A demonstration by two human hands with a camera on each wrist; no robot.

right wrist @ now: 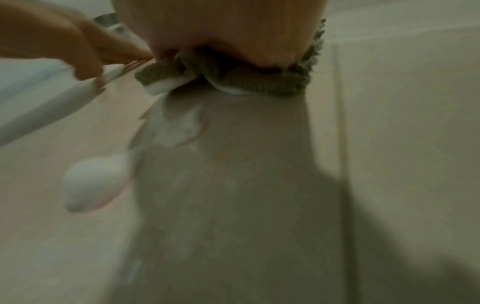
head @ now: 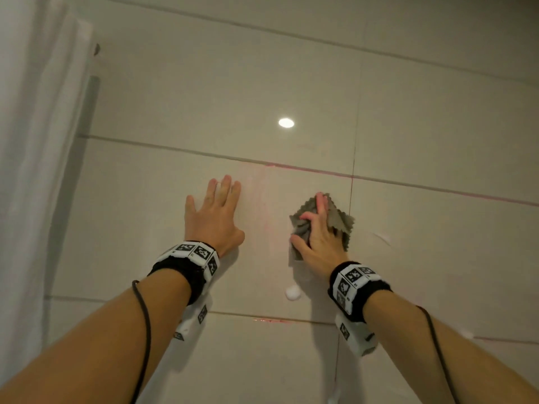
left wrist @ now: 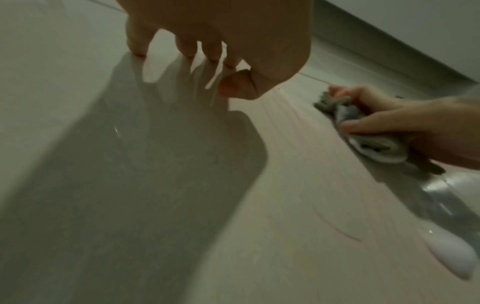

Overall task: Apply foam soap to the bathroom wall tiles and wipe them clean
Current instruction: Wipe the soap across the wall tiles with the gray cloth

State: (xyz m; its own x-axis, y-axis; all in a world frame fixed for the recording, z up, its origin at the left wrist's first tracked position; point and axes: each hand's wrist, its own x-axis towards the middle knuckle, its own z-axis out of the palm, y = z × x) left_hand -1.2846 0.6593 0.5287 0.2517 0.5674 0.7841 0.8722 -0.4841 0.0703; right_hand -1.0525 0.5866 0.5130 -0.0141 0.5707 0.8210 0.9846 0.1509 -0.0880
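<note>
Glossy beige wall tiles (head: pixel 175 106) fill the view. My left hand (head: pixel 215 208) lies flat on a tile with its fingers straight; from its wrist, the fingertips (left wrist: pixel 137 49) touch the wall. To its right, my right hand (head: pixel 316 231) grips a bunched grey cloth (head: pixel 339 220) and presses it to the wall. White foam clings to the cloth's lower edge (right wrist: pixel 161 86). A blob of foam (head: pixel 292 293) sits on the tile just below the cloth, also showing as the foam blob (right wrist: pixel 93 183). A smear of foam (right wrist: pixel 182 127) lies between them.
A white shower curtain (head: pixel 32 170) hangs at the left edge. A thin foam streak (head: pixel 382 239) marks the tile right of the cloth. Some grout lines (head: pixel 306 170) look pink. A ceiling light reflects as a bright spot (head: pixel 286 123) above the hands.
</note>
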